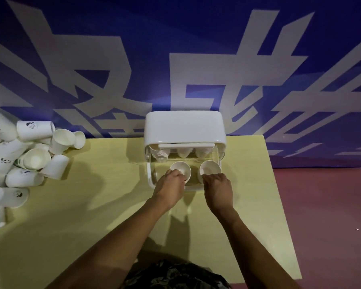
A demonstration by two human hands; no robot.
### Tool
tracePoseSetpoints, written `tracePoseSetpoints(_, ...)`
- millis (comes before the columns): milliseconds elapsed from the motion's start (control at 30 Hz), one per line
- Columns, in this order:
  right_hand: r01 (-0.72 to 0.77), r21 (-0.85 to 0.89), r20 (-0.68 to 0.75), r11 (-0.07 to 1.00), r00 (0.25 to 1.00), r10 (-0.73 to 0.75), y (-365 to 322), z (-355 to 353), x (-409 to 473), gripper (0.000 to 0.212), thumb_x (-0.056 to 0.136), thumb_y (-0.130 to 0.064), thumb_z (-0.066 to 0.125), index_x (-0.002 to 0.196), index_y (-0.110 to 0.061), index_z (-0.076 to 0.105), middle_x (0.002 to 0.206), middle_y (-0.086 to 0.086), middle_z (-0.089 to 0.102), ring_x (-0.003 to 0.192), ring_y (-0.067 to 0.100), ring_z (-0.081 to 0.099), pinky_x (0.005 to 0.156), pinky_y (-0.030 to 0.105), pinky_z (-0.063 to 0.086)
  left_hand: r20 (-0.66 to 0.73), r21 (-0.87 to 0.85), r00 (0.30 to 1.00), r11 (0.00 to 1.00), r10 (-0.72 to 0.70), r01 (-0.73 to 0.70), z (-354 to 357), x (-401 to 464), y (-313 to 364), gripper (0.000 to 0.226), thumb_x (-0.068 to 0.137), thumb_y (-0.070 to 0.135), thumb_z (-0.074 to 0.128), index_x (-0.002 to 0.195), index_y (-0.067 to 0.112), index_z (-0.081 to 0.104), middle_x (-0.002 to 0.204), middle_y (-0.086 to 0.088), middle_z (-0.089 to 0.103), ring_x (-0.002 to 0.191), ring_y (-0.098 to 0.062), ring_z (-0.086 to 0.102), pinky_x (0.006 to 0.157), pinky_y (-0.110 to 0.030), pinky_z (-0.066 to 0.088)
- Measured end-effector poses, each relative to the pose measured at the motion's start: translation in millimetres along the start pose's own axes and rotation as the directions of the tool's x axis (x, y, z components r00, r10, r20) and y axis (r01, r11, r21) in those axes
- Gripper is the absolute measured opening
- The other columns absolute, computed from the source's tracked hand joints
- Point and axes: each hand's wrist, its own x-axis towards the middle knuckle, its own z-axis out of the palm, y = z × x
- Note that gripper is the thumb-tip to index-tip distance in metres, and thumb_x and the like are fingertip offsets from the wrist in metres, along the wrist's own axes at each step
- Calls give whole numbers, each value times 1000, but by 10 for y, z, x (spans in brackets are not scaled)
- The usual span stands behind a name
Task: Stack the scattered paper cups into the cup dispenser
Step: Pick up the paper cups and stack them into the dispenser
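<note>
Hands work in parallel at the white plastic cup dispenser on the pale yellow table: the left hand grips one white paper cup by its near rim, the right hand grips another. Both cups sit mouth-up in the clear front bay. Likely best to keep each upright, centred over its column, and seat it gently. Scattered cups lie well apart, at left.

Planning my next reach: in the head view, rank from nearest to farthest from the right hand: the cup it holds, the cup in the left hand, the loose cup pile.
1. Right cup, held in the right hand, right side of the dispenser.
2. Left cup, just beside it, held in the left hand.
3. Cup pile, far off at the table's left edge.
</note>
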Motion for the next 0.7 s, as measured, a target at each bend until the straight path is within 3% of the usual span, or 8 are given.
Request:
tracePoseSetpoints(100, -17, 46, -45, 999, 999, 19, -46, 3, -41, 16, 89, -12, 61, 102, -14, 70, 98, 3, 71, 94, 33, 59, 77, 38, 46, -134, -94, 991, 995, 22, -35, -42, -74, -27, 29, 95, 19, 50, 119, 19, 66, 119, 4, 57, 111, -17, 48, 89, -32, 46)
tracePoseSetpoints(267, 83, 219, -142, 972, 989, -53, -372, 41, -202, 14, 88, -10, 65, 101, -14, 69, 97, 3, 70, 88, 28, 59, 71, 38, 52, -254, -161, 962, 985, -102, 62, -179, -424, -347, 26, 94, 25, 50, 115, 23, 66, 115, 8, 60, 104, -13, 54, 83, -30, 49)
tracePoseSetpoints(533, 219, 335, 124, 916, 954, -274, -1434, 535, -429, 17, 95, -25, 59, 105, -19, 70, 103, -1, 70, 93, 19, 63, 73, 28, 47, -329, -270, 842, 896, -429, 351, -444, -1323, -1396, 23, 92, 19, 54, 113, 21, 66, 113, 4, 65, 106, -18, 59, 87, -32, 49)
tracePoseSetpoints(700, 243, 341, 206, 908, 923, -324, -2230, 855, -579, 19, 95, -26, 57, 108, -20, 70, 102, -3, 70, 88, 15, 64, 75, 30, 50, -401, -333, 751, 847, -524, 414, -724, -1815, -2154, 26, 91, 19, 56, 114, 19, 67, 114, 1, 65, 107, -20, 58, 87, -34, 50)
